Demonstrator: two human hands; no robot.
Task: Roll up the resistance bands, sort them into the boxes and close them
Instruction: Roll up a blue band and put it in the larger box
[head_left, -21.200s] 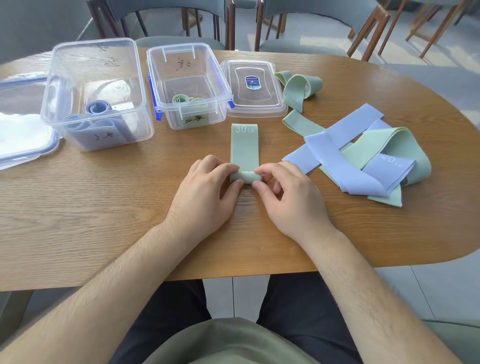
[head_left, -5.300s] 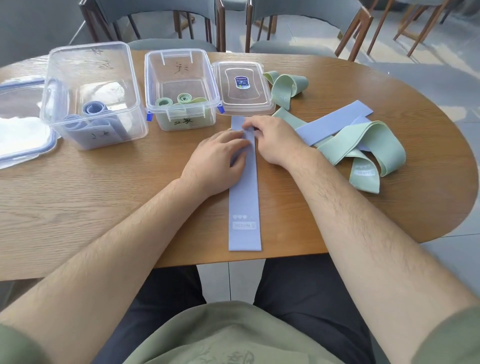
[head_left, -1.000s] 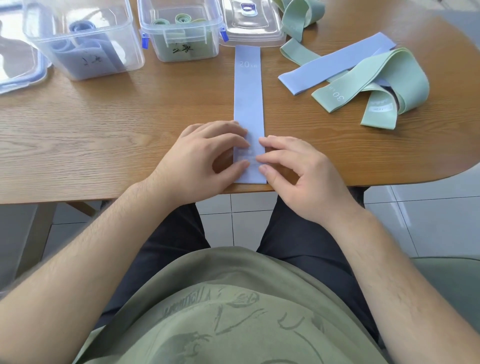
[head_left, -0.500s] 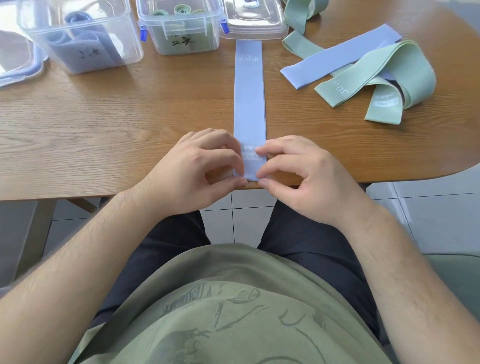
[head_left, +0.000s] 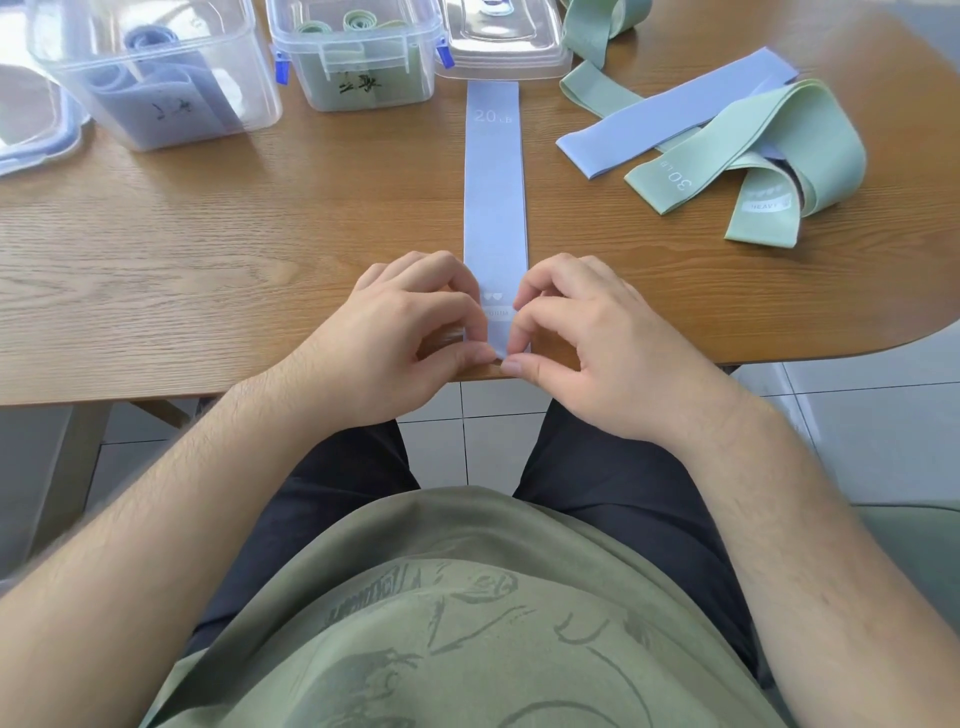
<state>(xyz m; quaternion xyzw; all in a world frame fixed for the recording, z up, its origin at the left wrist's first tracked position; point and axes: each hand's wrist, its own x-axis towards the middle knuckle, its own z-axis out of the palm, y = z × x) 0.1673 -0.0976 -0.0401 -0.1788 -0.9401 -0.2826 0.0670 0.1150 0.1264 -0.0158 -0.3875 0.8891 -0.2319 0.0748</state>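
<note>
A flat blue resistance band (head_left: 494, 182), marked 20 LB, lies straight across the table from the front edge toward the boxes. My left hand (head_left: 395, 332) and my right hand (head_left: 582, 338) pinch its near end at the table edge, thumbs and forefingers closed on the fabric. A clear box (head_left: 156, 67) at the back left holds rolled blue bands. The smaller clear box (head_left: 358, 52) beside it holds rolled green bands. Loose on the right lie another blue band (head_left: 675, 119) and a green band (head_left: 753, 150) marked 30 LB.
A clear lid (head_left: 501, 47) lies behind the band's far end. Another green band (head_left: 597, 26) sits at the back right. A second lid (head_left: 31, 130) shows at the far left. The table's front edge (head_left: 208, 384) runs just under my hands.
My fingers have gone from lying flat on the band's near end to pinching it at the table edge. The view has tilted slightly downward.
</note>
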